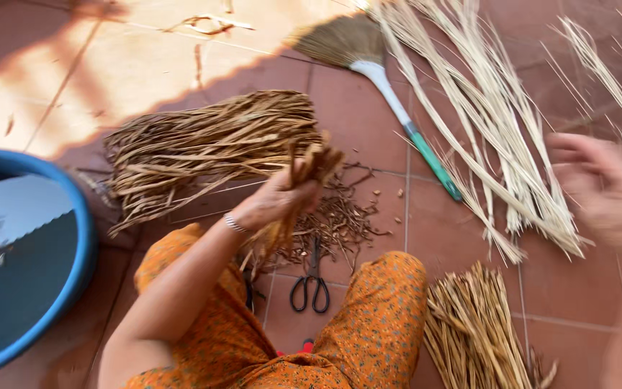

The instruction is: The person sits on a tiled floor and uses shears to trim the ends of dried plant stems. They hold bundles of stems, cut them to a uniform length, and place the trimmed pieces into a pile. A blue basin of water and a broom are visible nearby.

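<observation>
Seated on tiled floor (368, 115), knees in orange patterned trousers (376, 317) nearest the camera. One pair of black scissors (310, 284) flat on the tile between the knees. One bundle of pale cut sticks (473, 335) just beside the right knee.

Left hand (275, 202) closed around a small bunch of dry brown strips (311, 169), gripped at mid-length, raised above the floor; ends fan out above the fist and hang below it. Thin bracelet at that wrist. Right hand (606, 191) blurred, off to the right, apart from the bunch; fingers look spread, nothing seen in it.

Judgement: strips light, dry, stiff but brittle, likely to snap or shed if bent; best taken as a bunch at the middle, not by the tips.

Scatter of short brown offcuts (340, 220) under the left hand. One blue basin (23, 259) of water at left. One large heap of brown strips (203, 148) beyond. Farther out: one broom (376, 68) with white and green handle, long pale reeds (498, 130) spread in loose sheaves, too many to count.
</observation>
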